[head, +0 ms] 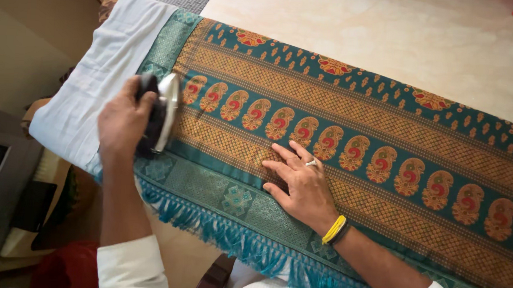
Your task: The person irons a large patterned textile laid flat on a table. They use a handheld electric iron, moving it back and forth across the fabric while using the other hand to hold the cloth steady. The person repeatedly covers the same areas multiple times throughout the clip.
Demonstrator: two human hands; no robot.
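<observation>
One long teal cloth [352,138] covers most of the view, running from the upper left down to the lower right. It is woven with gold bands, rows of red and orange paisley motifs, and a fringe of blue-green tassels along the near edge. It lies flat on a padded counter [88,86] whose pale white cover shows bare at the left end, beyond the cloth's edge. Behind the counter a cream tiled floor [394,34] fills the upper right.

The person's two forearms come in from the bottom, both in white sleeves. The left hand [124,121] is closed around the dark handle of an iron [162,116], which stands on the cloth's left end, its shiny metal plate turned toward the patterned part and its handle toward the bare cover. The right hand [301,182] lies open and flat on the cloth near the middle, fingers spread and pointing toward the iron, pressing on a gold band just below the paisley row. A ring [311,163] sits on one finger, and a yellow-and-black band [335,229] circles the wrist.
</observation>
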